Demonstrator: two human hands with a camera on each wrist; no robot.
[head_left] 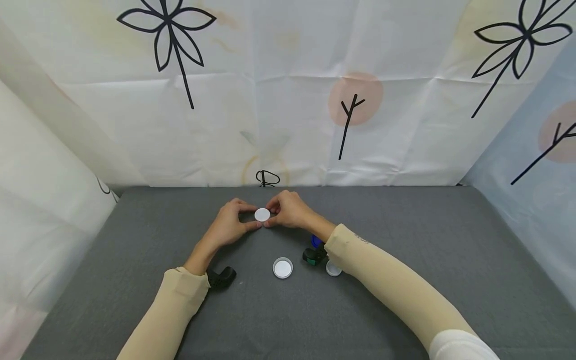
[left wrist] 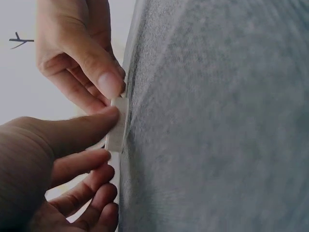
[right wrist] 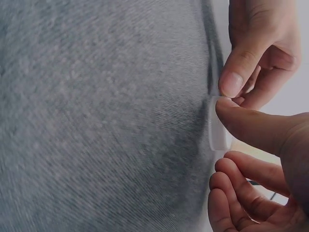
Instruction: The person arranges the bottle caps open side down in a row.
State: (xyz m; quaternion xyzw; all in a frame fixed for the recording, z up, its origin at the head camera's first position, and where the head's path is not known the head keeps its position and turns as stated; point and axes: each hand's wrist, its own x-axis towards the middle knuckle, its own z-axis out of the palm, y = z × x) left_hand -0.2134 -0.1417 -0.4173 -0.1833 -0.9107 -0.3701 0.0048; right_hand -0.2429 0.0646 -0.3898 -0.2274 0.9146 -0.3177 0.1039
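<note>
Just below the frame's centre, the left hand (head_left: 226,226) and right hand (head_left: 291,210) pinch a white disc (head_left: 262,215); likely light, stiff and slippery, it suits a rim hold.

A flat grey tabletop (head_left: 270,320) bears a shallow white rimmed lid (head_left: 283,268), face up. Beyond this lid and slightly left sits a small white disc (head_left: 263,215); to the lid's right lies a pale round piece (head_left: 334,270), and beyond it to the right something blue (head_left: 316,241), mostly hidden.
</note>
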